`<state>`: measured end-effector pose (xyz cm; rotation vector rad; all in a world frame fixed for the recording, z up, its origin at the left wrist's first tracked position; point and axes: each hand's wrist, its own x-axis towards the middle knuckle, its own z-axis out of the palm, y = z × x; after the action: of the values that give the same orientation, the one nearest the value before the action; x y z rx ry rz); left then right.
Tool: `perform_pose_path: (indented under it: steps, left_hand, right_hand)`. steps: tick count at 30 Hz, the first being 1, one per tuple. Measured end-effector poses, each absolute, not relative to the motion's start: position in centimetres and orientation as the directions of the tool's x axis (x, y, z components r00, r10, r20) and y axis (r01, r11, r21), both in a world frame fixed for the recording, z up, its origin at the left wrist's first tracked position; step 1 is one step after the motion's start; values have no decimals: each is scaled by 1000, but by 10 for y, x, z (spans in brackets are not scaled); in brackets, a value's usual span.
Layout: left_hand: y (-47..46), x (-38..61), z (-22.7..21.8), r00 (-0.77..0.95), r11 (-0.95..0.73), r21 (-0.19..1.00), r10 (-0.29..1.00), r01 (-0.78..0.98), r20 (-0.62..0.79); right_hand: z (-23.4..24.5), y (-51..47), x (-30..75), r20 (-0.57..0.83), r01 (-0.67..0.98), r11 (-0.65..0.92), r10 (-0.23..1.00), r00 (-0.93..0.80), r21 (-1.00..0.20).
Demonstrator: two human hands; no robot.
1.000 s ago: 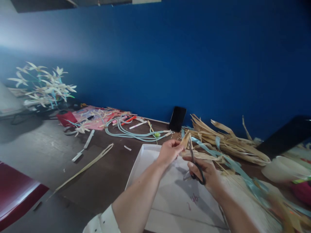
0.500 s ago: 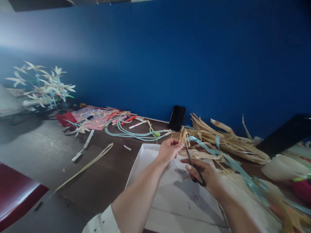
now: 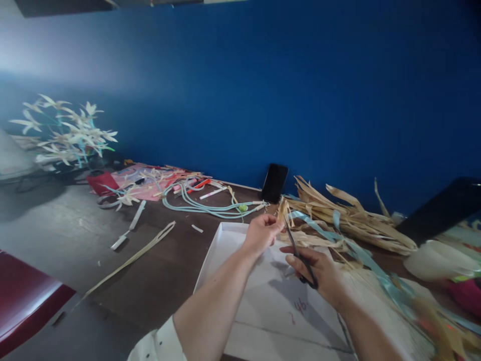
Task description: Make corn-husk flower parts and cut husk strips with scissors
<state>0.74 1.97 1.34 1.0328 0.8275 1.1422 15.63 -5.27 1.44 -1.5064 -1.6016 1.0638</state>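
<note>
Left hand (image 3: 262, 236), fingers pinching a dry husk strip (image 3: 281, 210) over the far edge of the white tray (image 3: 270, 311); right hand (image 3: 321, 271), fingers curled around the handles of the scissors (image 3: 311, 274). Compared with one second earlier, the blades lean farther left, their tips lower, beside the left fingertips.

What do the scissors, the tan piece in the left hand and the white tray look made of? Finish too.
Black-handled scissors: blades likely metal, thin and dull grey; handle probably plastic, smooth dark loops.
Tan, narrow, husk-like piece: probably dried leaf, matte; papery, split-looking end.
White, shallow, rectangular tray: likely cardboard, matte; thin walls, handwritten marks.
</note>
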Motion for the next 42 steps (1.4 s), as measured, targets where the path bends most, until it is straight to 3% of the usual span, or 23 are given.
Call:
perform_pose_path:
  steps: [42]
  left_hand:
    - [19,8,13,234,95,941,972,-326,-17]
  right_hand:
    - [2,-49,161,-35,466,4,997,-75,-885]
